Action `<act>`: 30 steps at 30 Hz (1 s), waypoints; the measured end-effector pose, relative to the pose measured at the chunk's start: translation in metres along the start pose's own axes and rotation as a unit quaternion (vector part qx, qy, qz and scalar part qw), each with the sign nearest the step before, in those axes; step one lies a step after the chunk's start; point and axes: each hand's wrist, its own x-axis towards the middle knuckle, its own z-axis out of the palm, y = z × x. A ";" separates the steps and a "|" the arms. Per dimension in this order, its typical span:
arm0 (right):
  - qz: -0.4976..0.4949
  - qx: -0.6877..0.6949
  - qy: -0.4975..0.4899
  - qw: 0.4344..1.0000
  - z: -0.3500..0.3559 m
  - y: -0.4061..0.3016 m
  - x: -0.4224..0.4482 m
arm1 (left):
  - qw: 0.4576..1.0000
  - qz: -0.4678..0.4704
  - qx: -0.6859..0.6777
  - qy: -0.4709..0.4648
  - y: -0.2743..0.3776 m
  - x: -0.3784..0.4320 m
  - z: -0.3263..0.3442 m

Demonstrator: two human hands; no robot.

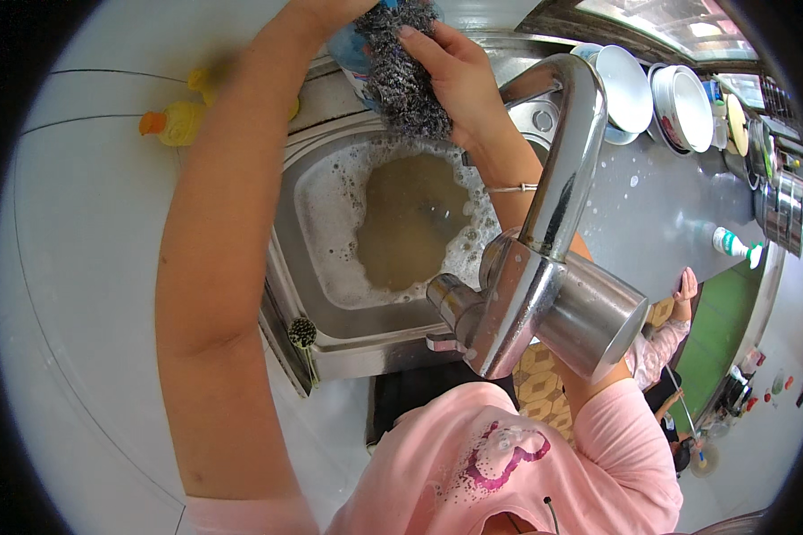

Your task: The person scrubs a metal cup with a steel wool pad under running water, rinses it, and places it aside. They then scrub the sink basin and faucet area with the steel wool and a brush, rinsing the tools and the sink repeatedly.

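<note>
A cluster of grey steel-wool scourers hangs over the far rim of the steel sink. My right hand grips its right side, thumb in front, with a bracelet at the wrist. My left hand is at the top edge of the picture beside the scourers, its fingers cut off, so its hold cannot be told. Blue printed plastic packaging shows behind the scourers. Cloudy brownish water ringed with white suds lies in the basin below. A chrome faucet arches up in front of my right forearm.
Stacked white bowls and steel pots line the back right counter. A spray bottle lies farther along it. Yellow bottles are left of my left arm. Another person's hand touches the counter edge; a further person is at lower right.
</note>
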 end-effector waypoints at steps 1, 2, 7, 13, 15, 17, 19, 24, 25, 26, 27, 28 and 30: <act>-0.005 -0.014 -0.002 1.000 -0.002 0.002 0.000 | 1.000 0.016 0.005 0.001 -0.005 0.000 -0.001; -0.009 -0.027 -0.005 1.000 -0.003 0.004 0.000 | 0.999 0.033 0.010 0.002 -0.007 0.000 -0.003; 0.087 -0.123 -0.029 0.988 0.000 -0.009 -0.051 | 0.975 0.080 0.086 0.189 0.006 -0.039 0.007; 0.121 -0.403 0.111 0.900 -0.140 -0.040 -0.155 | 0.869 0.150 0.179 0.436 -0.061 -0.130 0.051; 0.101 -0.440 0.127 0.883 -0.184 -0.043 -0.151 | 0.887 0.133 0.200 0.395 -0.104 -0.166 0.070; 0.079 -0.375 0.127 0.915 -0.185 -0.044 -0.127 | 0.895 0.074 0.254 0.360 -0.151 -0.189 0.085; 0.086 -0.384 0.148 0.907 -0.184 -0.035 -0.105 | 0.889 0.043 0.304 0.339 -0.170 -0.190 0.090; 0.068 -0.450 0.074 0.887 -0.184 0.035 -0.054 | 0.839 0.088 0.388 0.373 -0.207 -0.149 0.076; 0.061 -0.469 0.069 0.878 -0.191 0.051 -0.049 | 0.833 0.077 0.419 0.352 -0.213 -0.141 0.071; 0.107 -0.428 0.107 0.891 -0.202 0.063 -0.048 | 0.828 0.069 0.449 0.328 -0.214 -0.133 0.066; 0.108 -0.431 0.099 0.890 -0.197 0.064 -0.047 | 0.820 0.054 0.481 0.305 -0.215 -0.129 0.060; 0.109 -0.434 0.092 0.890 -0.193 0.063 -0.048 | 0.823 0.042 0.488 0.288 -0.215 -0.125 0.053; 0.081 -0.405 0.098 0.906 -0.178 0.055 -0.055 | 0.829 0.017 0.498 0.253 -0.216 -0.119 0.046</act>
